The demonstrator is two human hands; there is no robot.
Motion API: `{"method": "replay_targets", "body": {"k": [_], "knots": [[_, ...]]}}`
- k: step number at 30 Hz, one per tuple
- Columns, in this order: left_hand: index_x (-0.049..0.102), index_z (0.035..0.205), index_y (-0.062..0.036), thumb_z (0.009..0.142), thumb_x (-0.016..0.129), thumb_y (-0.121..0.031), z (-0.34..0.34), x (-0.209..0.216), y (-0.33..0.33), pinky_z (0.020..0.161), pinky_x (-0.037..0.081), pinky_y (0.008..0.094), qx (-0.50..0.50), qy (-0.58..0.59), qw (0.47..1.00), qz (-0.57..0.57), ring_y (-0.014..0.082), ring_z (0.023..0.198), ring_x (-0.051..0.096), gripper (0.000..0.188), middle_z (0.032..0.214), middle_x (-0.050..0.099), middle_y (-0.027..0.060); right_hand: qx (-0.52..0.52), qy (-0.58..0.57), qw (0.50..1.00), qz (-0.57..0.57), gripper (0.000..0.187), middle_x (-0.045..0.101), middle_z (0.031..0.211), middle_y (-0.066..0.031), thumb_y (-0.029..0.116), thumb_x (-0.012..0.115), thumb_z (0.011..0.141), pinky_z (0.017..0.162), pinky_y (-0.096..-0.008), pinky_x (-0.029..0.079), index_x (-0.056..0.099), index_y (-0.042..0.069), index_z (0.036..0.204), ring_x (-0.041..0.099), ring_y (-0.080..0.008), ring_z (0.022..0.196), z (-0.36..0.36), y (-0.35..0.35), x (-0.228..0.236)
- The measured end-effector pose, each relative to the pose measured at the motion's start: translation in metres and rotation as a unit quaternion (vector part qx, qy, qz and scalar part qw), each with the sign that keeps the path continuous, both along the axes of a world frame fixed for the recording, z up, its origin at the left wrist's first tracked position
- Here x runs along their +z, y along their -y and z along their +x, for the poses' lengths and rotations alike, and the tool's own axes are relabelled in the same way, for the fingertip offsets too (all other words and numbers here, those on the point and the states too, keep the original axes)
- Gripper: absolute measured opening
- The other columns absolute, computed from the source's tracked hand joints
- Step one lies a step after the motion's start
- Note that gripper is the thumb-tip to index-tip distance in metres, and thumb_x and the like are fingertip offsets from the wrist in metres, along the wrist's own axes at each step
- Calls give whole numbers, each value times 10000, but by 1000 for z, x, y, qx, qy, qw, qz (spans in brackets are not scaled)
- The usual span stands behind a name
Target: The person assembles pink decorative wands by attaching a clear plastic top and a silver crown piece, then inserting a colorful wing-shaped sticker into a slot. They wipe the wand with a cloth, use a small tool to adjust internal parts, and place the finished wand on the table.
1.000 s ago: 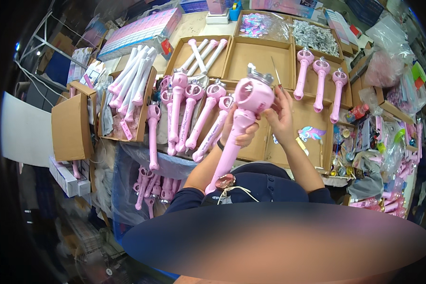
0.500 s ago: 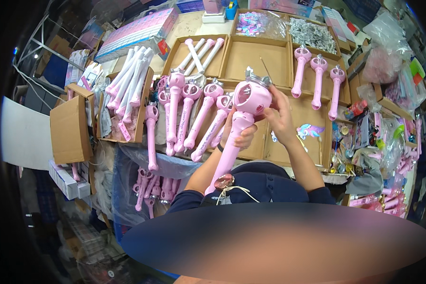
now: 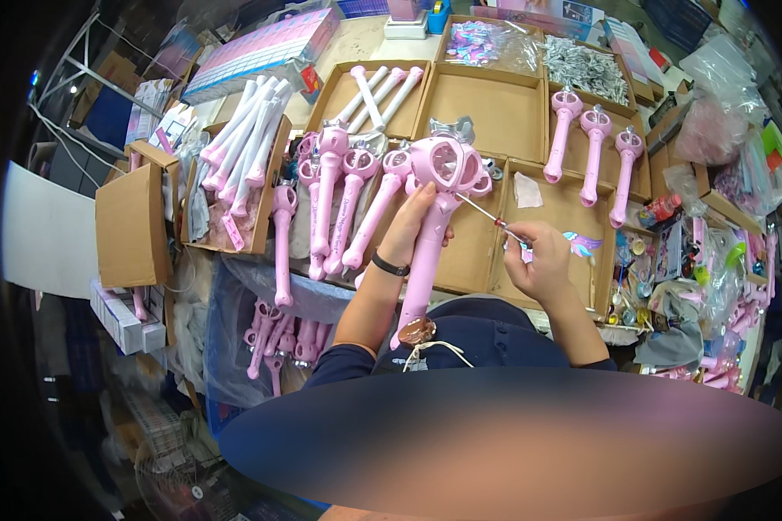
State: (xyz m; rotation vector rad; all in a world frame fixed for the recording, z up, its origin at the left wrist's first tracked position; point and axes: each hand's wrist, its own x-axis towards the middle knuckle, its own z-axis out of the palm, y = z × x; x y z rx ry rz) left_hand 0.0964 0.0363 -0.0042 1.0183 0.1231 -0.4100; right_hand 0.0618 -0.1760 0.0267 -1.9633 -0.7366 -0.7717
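A pink toy wand (image 3: 427, 252) with a round, openwork head and a silver crown (image 3: 453, 130) stands tilted in front of me. My left hand (image 3: 415, 215) is wrapped round its upper handle, the thumb against the head. In my right hand (image 3: 543, 259) is a thin metal tool (image 3: 485, 210) with a reddish collar. Its tip reaches the underside of the wand's head; whether it touches or enters a hole cannot be told. A purple-and-blue wing piece (image 3: 587, 244) lies in a shallow tray just beyond my right hand.
Several pink wands (image 3: 349, 204) lie to the left, more in a blue bin (image 3: 226, 347) below. Three wands (image 3: 595, 143) rest in the right tray. White-sleeved wands (image 3: 250, 143) fill a carton. Silver parts (image 3: 586, 69) and colourful pieces (image 3: 478, 43) occupy the back trays.
My right hand has left the wand's head and moved down and right, swinging the thin tool toward the head's underside. The wand has turned and tipped more upright in my left hand.
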Motion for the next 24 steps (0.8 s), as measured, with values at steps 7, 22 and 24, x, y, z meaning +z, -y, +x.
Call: {"method": "replay_targets", "body": {"k": [7,22,24], "knots": [[426,1078,-89,888,536,-347,-5,7,1,446,469,235,17,46,995,85,146,533,594,338,750,574,62,-36,-68,996,-37,185,616,747,-97,31,616,756,543,-304,475,547,31,927,615,-224,637,2,-3,1],[366,1134,-80,875,580,-243,-6,-6,4,450,456,222,58,90,981,160,124,555,590,374,841,557,57,-92,-326,939,-55,210,565,550,-58,212,458,940,470,-280,424,538,26,882,570,-154,500,7,6,-28],[363,1144,-77,874,584,-238,-6,-8,4,449,454,224,58,85,982,157,126,550,588,384,837,556,57,-82,-356,931,-18,238,599,584,-69,246,444,940,468,-317,433,564,43,916,597,-217,505,6,4,-26]]}}
